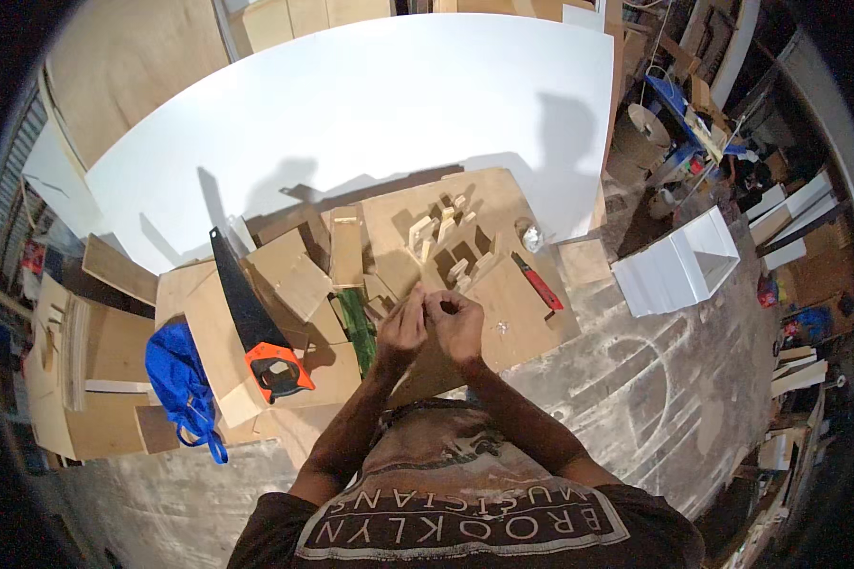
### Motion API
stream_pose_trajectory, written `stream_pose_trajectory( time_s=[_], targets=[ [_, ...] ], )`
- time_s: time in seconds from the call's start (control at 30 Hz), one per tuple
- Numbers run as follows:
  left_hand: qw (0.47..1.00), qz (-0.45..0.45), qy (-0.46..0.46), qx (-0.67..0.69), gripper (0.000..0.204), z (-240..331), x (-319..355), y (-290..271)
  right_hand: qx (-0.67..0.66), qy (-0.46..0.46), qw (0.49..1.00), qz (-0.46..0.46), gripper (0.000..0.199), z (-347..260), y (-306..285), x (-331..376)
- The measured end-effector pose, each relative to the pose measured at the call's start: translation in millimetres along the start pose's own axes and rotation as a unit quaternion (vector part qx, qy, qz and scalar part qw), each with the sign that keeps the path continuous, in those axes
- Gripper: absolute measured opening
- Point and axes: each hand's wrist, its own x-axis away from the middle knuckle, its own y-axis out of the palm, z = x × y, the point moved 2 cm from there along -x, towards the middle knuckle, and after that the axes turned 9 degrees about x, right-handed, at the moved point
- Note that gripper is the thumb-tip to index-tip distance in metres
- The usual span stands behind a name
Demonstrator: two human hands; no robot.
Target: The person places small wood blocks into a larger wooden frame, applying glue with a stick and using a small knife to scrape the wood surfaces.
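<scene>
My left hand and my right hand meet over the near edge of the wooden work table. Their fingers are closed and pinched together at the tips. Whatever lies between them is too small or hidden to make out. Just beyond the fingertips, several small cut wooden pieces stand and lie on the table top. To the right of them rests a red-handled utility knife. A green strip lies beside my left hand, among loose boards.
Farther left lies a handsaw with an orange and black handle, near a blue bag. A large white panel stands behind the table. A crumpled clear plastic piece sits at the right corner. A white box stands on the floor.
</scene>
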Motion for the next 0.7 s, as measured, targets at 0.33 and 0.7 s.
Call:
stream_pose_trajectory(
  time_s=[0.33, 0.7],
  targets=[
    [0.973, -0.036, -0.213, 0.079, 0.033, -32, -17, 28, 0.059, -0.051, 0.991, 0.108, 0.014, 16, 12, -60],
    [0.904, -0.038, -0.375, 0.204, 0.022, -164, -51, 69, 0.139, -0.163, 0.969, 0.123, 0.015, 28, 44, -147]
  ],
)
